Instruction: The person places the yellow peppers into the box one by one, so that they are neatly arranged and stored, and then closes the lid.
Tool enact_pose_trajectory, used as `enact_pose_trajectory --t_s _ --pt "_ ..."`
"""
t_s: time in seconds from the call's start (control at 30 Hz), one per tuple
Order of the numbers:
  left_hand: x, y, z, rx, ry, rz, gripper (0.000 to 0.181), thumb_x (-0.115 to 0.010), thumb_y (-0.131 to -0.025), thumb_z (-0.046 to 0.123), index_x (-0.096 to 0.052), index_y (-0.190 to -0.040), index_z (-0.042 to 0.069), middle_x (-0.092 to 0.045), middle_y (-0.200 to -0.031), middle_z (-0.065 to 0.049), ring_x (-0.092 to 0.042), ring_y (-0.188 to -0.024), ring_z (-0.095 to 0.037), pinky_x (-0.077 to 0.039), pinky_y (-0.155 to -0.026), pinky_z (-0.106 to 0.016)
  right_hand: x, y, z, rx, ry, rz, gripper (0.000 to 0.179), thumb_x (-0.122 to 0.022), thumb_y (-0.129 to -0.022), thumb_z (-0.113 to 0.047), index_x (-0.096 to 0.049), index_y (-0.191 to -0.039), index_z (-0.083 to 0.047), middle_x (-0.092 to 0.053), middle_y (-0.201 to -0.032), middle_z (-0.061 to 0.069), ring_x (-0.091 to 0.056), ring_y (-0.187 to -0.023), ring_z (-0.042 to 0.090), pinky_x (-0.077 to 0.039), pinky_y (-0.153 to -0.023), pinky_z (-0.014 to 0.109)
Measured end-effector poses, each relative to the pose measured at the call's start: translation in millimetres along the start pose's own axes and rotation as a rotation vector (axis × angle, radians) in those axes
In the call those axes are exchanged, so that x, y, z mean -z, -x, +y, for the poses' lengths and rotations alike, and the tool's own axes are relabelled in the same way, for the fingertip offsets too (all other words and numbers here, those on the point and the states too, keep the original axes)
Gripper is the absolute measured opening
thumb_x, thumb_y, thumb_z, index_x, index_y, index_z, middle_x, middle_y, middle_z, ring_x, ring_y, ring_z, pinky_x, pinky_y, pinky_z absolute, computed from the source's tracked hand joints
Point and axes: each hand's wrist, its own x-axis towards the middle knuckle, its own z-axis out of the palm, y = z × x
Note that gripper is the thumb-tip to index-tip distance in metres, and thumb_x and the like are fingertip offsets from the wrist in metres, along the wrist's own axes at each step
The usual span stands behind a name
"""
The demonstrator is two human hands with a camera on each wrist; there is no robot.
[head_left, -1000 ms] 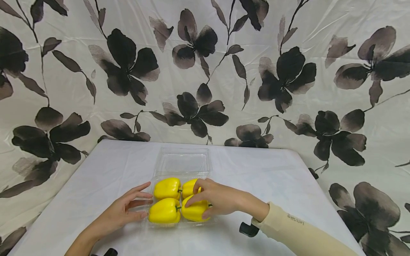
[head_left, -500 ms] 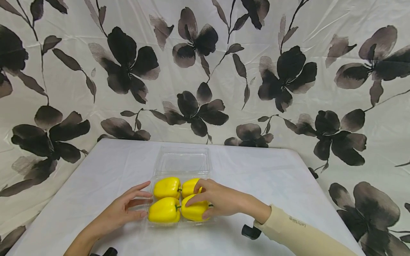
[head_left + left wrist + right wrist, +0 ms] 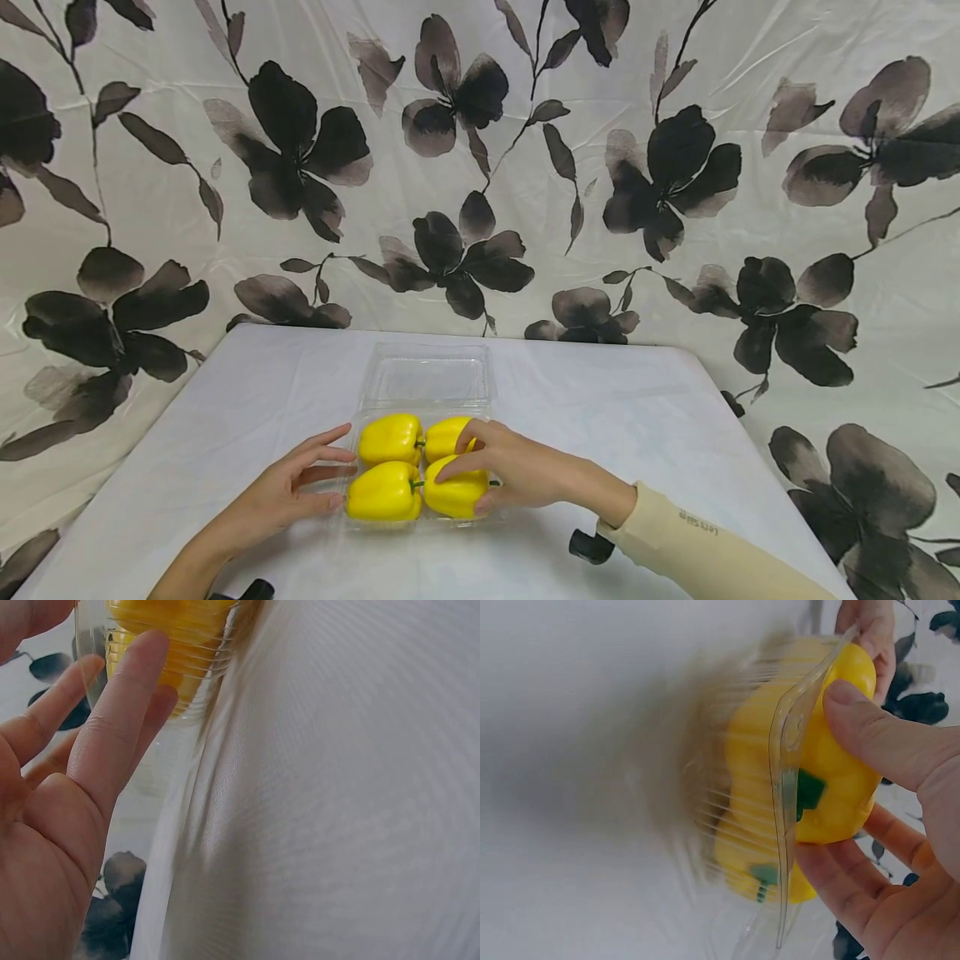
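Observation:
Several yellow bell peppers fill a clear plastic clamshell box (image 3: 784, 742) in two rows. My right hand (image 3: 521, 467) holds the front right bell pepper (image 3: 456, 493). In the right wrist view its thumb lies on one side and the fingers curl at the other, beside the green stem (image 3: 810, 792). Partly behind this hand is the back right bell pepper (image 3: 445, 437). My left hand (image 3: 288, 492) stands at the box's left side with fingers extended; the left wrist view has its fingertips right at the ribbed wall (image 3: 202, 660). Both left bell peppers (image 3: 384, 492) lie untouched.
The box's clear lid (image 3: 431, 379) lies folded back on the far side. A white cloth covers the table (image 3: 600, 400), whose far edge meets a hanging floral sheet (image 3: 555, 192). A black device (image 3: 591, 546) shows under the right wrist.
Almost nothing differs: both hands and the bell peppers keep their places. The right sleeve and the black device under it have shifted slightly to the right.

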Motion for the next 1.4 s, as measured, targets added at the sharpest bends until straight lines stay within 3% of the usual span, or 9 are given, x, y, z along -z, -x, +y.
enact_pose_trajectory --t_s 0.37,0.7,0.83,1.07,1.4 --pt "0.5 -0.6 -2.9 -0.010 -0.010 0.001 0.048 -0.083 -0.093 0.020 -0.064 -0.137 0.011 -0.022 -0.175 -0.015 -0.055 -0.137 -0.050 -0.059 -0.101 -0.029 -1.1 -2.2 -0.5 0.007 0.008 -0.003 0.058 -0.090 -0.087 -0.024 -0.069 -0.139 -0.036 -0.052 -0.126 -0.006 -0.047 -0.121 0.013 -0.045 -0.102 0.023" --pt "0.4 -0.1 -4.4 -0.027 0.005 -0.017 0.048 -0.082 -0.094 0.017 -0.063 -0.138 0.009 -0.020 -0.175 -0.015 -0.053 -0.138 -0.051 -0.057 -0.100 -0.023 6.4 -0.9 1.1 0.021 -0.018 -0.062 0.051 -0.078 -0.096 -0.017 -0.068 -0.142 -0.037 -0.052 -0.132 -0.003 -0.048 -0.124 0.013 -0.046 -0.103 0.025" --pt "0.4 -0.7 -5.1 -0.028 -0.017 -0.007 0.048 -0.083 -0.094 0.019 -0.064 -0.137 0.011 -0.021 -0.175 -0.015 -0.054 -0.137 -0.051 -0.059 -0.100 -0.026 8.9 -1.4 0.0 0.019 -0.035 -0.071 0.050 -0.080 -0.096 -0.017 -0.068 -0.142 -0.036 -0.052 -0.131 -0.003 -0.048 -0.124 0.012 -0.046 -0.104 0.025" --pt "0.7 -0.9 -5.7 -0.037 -0.019 -0.005 0.048 -0.083 -0.094 0.018 -0.064 -0.137 0.011 -0.021 -0.175 -0.015 -0.054 -0.137 -0.052 -0.057 -0.099 -0.021 6.0 -3.0 -0.6 0.028 0.016 -0.060 0.052 -0.084 -0.093 -0.020 -0.069 -0.140 -0.038 -0.053 -0.124 -0.007 -0.048 -0.118 0.010 -0.045 -0.100 0.022" --pt "0.2 0.2 -2.3 -0.025 -0.049 0.008 0.048 -0.084 -0.093 0.022 -0.065 -0.136 0.013 -0.023 -0.175 -0.014 -0.056 -0.136 -0.049 -0.059 -0.102 -0.036 4.5 -4.0 -5.0 0.018 0.059 -0.056 0.054 -0.088 -0.090 -0.020 -0.071 -0.138 -0.038 -0.054 -0.121 -0.009 -0.047 -0.110 0.009 -0.044 -0.094 0.019"
